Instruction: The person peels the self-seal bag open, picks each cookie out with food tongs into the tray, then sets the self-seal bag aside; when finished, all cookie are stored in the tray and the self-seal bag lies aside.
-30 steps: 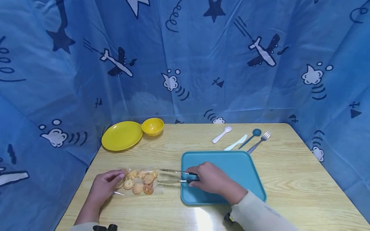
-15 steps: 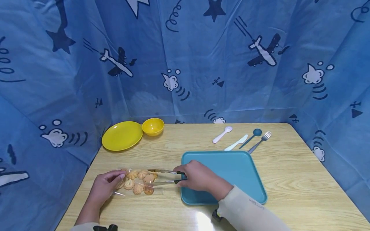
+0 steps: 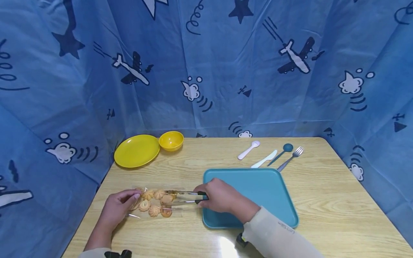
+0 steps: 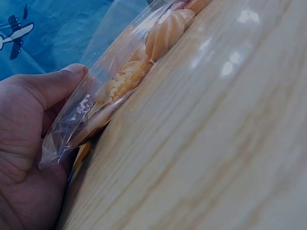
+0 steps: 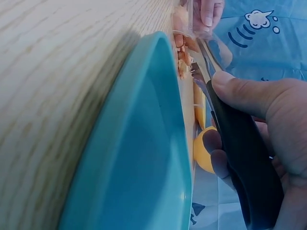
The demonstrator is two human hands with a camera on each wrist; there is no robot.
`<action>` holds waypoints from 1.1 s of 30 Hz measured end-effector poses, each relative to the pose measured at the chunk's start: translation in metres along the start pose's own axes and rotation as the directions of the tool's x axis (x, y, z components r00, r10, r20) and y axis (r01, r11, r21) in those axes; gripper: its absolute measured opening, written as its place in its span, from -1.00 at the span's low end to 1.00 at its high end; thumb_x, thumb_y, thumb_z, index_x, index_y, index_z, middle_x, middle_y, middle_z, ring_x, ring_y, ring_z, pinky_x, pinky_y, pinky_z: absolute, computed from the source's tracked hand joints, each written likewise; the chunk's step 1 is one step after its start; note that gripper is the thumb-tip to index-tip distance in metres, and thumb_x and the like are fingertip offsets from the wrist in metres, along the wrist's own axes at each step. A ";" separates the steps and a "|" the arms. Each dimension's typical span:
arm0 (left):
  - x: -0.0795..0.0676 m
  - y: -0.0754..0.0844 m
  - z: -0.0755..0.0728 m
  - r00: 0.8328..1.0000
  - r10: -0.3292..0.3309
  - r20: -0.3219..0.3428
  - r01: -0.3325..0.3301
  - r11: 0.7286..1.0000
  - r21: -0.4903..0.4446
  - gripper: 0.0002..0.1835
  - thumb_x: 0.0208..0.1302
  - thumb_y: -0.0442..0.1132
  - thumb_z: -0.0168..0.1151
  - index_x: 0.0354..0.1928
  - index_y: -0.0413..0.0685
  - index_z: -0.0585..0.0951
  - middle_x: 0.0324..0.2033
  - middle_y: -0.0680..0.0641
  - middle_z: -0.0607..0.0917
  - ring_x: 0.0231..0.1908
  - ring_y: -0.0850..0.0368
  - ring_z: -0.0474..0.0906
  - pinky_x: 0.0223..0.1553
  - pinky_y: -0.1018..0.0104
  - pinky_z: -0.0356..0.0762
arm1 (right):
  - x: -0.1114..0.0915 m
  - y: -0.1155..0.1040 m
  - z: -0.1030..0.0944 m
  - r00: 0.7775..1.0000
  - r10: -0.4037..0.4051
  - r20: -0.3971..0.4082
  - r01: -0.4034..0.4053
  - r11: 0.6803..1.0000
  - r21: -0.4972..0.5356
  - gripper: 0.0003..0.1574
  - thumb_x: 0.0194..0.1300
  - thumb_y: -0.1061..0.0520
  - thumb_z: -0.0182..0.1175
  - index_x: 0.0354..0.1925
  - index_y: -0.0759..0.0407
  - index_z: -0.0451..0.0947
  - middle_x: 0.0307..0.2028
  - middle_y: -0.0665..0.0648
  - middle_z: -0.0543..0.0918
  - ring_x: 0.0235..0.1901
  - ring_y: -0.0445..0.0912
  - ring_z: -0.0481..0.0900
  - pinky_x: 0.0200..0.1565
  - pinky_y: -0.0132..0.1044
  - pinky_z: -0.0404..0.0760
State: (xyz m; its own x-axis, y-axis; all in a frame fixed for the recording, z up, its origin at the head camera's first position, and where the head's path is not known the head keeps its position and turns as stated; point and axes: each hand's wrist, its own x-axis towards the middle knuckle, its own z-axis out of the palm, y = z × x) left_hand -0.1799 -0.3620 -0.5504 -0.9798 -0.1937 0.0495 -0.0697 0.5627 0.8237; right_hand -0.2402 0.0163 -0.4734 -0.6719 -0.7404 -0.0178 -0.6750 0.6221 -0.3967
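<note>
A clear plastic bag of cookies (image 3: 154, 210) lies flat on the table at the left front. My left hand (image 3: 117, 207) pinches the bag's left end between thumb and fingers; the left wrist view shows the clear film (image 4: 72, 120) under the thumb. In my right hand (image 3: 221, 196) are metal tongs (image 3: 190, 193) with black handles, held over the left edge of the blue tray (image 3: 255, 179). The tongs' tips reach the bag's right end, around a cookie there; whether they touch it I cannot tell. The right wrist view shows the thumb along the black handle (image 5: 244, 153).
At the back left stand a yellow plate (image 3: 137, 151) and a yellow bowl (image 3: 171, 141). Behind the tray lie a white spoon (image 3: 248, 150), a pale knife (image 3: 264, 159), a dark teal spoon (image 3: 280, 154) and a fork (image 3: 290, 158). A blue patterned curtain (image 3: 213, 71) surrounds the table.
My right hand has moved left with the tongs, bringing their tips from beside the bag to the cookies at its right end. The left hand has stayed on the bag.
</note>
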 end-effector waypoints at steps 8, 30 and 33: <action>-0.001 0.000 0.001 1.000 0.011 0.002 -0.011 0.999 -0.040 -0.65 0.38 0.06 0.32 0.06 0.06 0.76 0.05 -0.01 0.78 0.02 0.65 0.52 0.04 0.75 0.44 | -0.009 0.004 -0.002 1.000 0.018 -0.002 -0.018 0.999 0.031 -0.47 0.33 -0.08 0.40 0.25 -0.10 0.62 -0.72 -0.18 0.38 -0.73 -0.26 0.15 -0.57 -0.39 0.26; 0.000 0.003 -0.001 1.000 -0.009 0.003 0.010 1.000 -0.028 -0.63 0.38 0.07 0.32 0.08 0.06 0.76 0.07 0.00 0.78 0.01 0.66 0.50 0.05 0.75 0.42 | -0.017 0.012 -0.001 0.999 0.033 -0.017 -0.033 0.999 0.016 -0.46 0.31 -0.12 0.41 0.24 -0.15 0.63 -0.70 -0.14 0.35 -0.69 -0.25 0.09 -0.54 -0.39 0.26; 0.000 0.002 -0.001 1.000 -0.009 0.005 0.010 0.999 -0.035 -0.64 0.38 0.07 0.32 0.07 0.06 0.76 0.06 0.00 0.78 0.01 0.66 0.50 0.05 0.75 0.42 | -0.024 0.016 -0.005 0.999 0.040 -0.026 -0.039 0.999 0.034 -0.44 0.31 -0.11 0.41 0.25 -0.15 0.61 -0.73 -0.12 0.35 -0.72 -0.26 0.09 -0.59 -0.38 0.21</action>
State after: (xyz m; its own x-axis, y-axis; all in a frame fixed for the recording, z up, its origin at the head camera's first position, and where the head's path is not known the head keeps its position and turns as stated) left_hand -0.1800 -0.3612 -0.5484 -0.9801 -0.1948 0.0387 -0.0724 0.5320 0.8436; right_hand -0.2364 0.0453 -0.4747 -0.7060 -0.7082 -0.0099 -0.6375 0.6414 -0.4269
